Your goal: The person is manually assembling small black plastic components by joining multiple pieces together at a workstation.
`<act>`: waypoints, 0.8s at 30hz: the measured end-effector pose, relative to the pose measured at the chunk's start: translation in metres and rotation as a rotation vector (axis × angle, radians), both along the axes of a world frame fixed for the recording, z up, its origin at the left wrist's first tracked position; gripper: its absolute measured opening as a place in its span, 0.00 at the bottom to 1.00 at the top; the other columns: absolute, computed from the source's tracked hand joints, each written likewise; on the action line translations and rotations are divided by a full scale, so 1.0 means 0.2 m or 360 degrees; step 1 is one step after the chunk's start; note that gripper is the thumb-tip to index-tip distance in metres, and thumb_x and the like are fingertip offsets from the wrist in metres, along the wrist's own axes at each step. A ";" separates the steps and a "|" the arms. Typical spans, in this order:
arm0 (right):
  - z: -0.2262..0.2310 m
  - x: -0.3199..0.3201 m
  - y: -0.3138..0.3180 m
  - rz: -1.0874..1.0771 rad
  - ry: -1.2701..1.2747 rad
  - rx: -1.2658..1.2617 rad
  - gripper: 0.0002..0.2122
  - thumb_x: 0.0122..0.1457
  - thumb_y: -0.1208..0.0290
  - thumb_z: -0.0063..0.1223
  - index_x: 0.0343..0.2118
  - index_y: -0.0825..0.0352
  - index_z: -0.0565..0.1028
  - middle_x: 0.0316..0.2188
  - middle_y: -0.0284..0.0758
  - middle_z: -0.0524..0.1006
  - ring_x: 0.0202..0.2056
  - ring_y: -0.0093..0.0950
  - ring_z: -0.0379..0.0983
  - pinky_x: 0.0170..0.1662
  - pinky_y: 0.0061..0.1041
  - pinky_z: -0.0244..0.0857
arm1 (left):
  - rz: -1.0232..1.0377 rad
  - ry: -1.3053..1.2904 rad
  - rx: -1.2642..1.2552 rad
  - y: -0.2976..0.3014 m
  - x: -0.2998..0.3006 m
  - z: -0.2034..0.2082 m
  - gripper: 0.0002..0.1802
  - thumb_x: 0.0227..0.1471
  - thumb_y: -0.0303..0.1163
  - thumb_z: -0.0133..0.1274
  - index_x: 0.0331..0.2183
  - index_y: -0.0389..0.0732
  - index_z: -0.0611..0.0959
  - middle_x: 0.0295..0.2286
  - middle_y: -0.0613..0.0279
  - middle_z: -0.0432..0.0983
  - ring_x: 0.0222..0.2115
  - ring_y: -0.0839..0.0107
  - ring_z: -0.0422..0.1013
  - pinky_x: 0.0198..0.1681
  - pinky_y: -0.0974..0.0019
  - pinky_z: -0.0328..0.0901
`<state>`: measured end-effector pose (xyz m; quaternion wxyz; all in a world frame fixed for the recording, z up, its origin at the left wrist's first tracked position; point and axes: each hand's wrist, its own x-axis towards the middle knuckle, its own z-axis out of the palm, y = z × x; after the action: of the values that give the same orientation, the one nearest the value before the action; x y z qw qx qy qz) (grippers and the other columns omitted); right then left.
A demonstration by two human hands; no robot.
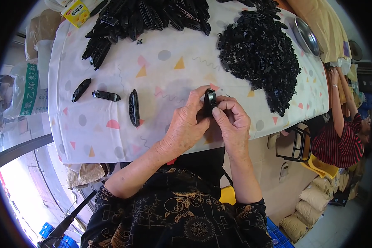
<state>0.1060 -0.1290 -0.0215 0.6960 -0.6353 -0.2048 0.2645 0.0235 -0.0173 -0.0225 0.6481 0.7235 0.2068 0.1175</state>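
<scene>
Between both hands, over the near part of the table, I hold a long black plastic part [211,98] tilted up on end. My left hand [187,120] grips it from the left, thumb and forefinger against its side. On its other side my right hand [233,120] pinches the lower part with thumb and bent fingers; whether a smaller piece is in those fingers is hidden. To the left lie three similar loose parts: an upright one [134,108], a sideways one [106,96] and a slanted one [81,90].
A heap of long black parts [149,16] covers the far side. At the right spreads a pile of small black pieces [262,53], with a metal bowl [306,36] beyond. A yellow box [76,13] stands far left. Another person [339,132] in a striped top works at the right.
</scene>
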 end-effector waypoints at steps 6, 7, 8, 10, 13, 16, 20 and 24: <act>0.00 0.00 0.00 0.0065 0.0075 -0.0029 0.08 0.54 0.82 0.53 0.37 0.70 0.70 0.39 0.32 0.71 0.39 0.20 0.67 0.46 0.19 0.62 | -0.0087 0.0062 0.0016 0.04 -0.02 0.06 0.35 0.46 0.19 0.51 0.55 0.43 0.58 0.29 0.57 0.75 0.31 0.71 0.73 0.37 0.68 0.67; 0.01 -0.01 0.01 0.0047 0.0054 -0.0063 0.11 0.54 0.82 0.53 0.41 0.69 0.69 0.38 0.32 0.71 0.39 0.20 0.67 0.46 0.20 0.62 | -0.0055 0.0022 -0.0006 0.02 -0.03 0.05 0.34 0.47 0.20 0.51 0.55 0.43 0.59 0.30 0.56 0.75 0.32 0.70 0.74 0.37 0.67 0.67; 0.02 -0.03 0.03 0.0042 0.0038 -0.0085 0.14 0.54 0.82 0.52 0.45 0.69 0.68 0.38 0.32 0.71 0.39 0.20 0.67 0.46 0.20 0.63 | -0.0011 -0.0014 -0.0015 0.02 -0.05 0.05 0.33 0.47 0.20 0.50 0.54 0.43 0.59 0.32 0.56 0.76 0.33 0.68 0.74 0.38 0.66 0.68; 0.08 -0.06 0.03 0.0163 0.0077 -0.0154 0.19 0.55 0.82 0.51 0.50 0.71 0.65 0.40 0.32 0.72 0.41 0.20 0.69 0.47 0.21 0.63 | 0.0006 -0.0014 0.0006 -0.02 -0.08 0.03 0.32 0.48 0.20 0.51 0.54 0.45 0.61 0.36 0.54 0.75 0.36 0.66 0.74 0.40 0.65 0.68; 0.11 -0.11 -0.01 0.0278 0.0183 -0.0079 0.18 0.54 0.82 0.51 0.49 0.71 0.66 0.41 0.32 0.73 0.42 0.20 0.69 0.48 0.20 0.63 | -0.0023 -0.0107 -0.0089 -0.04 -0.15 0.06 0.35 0.47 0.19 0.51 0.56 0.47 0.59 0.37 0.55 0.75 0.36 0.65 0.74 0.40 0.65 0.67; 0.11 -0.18 -0.01 0.0349 0.0243 0.0019 0.16 0.54 0.81 0.53 0.47 0.71 0.68 0.40 0.32 0.74 0.42 0.20 0.69 0.47 0.20 0.63 | -0.0049 -0.0149 -0.0127 -0.03 -0.25 0.11 0.36 0.47 0.19 0.51 0.56 0.49 0.59 0.37 0.55 0.74 0.37 0.65 0.73 0.40 0.65 0.67; 0.13 -0.30 -0.01 0.0353 0.0168 0.0100 0.14 0.54 0.80 0.54 0.44 0.70 0.70 0.37 0.30 0.75 0.39 0.19 0.70 0.46 0.19 0.63 | -0.0088 -0.0185 -0.0092 -0.01 -0.39 0.14 0.36 0.47 0.19 0.51 0.56 0.50 0.59 0.37 0.56 0.74 0.36 0.66 0.74 0.41 0.65 0.67; 0.17 -0.41 -0.03 0.0310 0.0184 0.0132 0.12 0.54 0.82 0.52 0.42 0.71 0.71 0.36 0.31 0.75 0.38 0.19 0.70 0.45 0.19 0.64 | -0.0106 -0.0299 0.0157 -0.02 -0.47 0.16 0.33 0.48 0.19 0.49 0.55 0.47 0.60 0.37 0.56 0.74 0.34 0.67 0.74 0.40 0.66 0.67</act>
<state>0.0242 -0.1347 0.0117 0.7034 -0.5668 -0.2359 0.3583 -0.0712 -0.0217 0.0091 0.6319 0.7466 0.1150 0.1734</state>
